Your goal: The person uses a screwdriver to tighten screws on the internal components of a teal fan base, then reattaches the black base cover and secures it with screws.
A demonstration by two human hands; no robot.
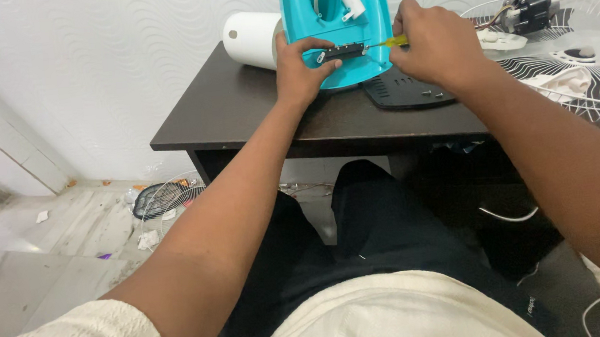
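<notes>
A turquoise plastic shell (332, 11), open side towards me, stands tilted on the dark table (236, 116). Inside it are a white cord and a small white cylinder (351, 1). A black strip part (341, 51) lies across the shell's lower edge. My left hand (299, 69) grips the shell's lower left edge, thumb on the strip. My right hand (434, 42) holds a screwdriver with a yellow handle (396, 41), its metal tip touching the strip's right end.
A black cover plate (406, 91) with loose screws lies by the shell. A white cylinder (251, 40) lies behind it. White wire fan guards (585, 82) and a fan motor (530, 11) are at the right. Another fan guard (164, 200) lies on the floor.
</notes>
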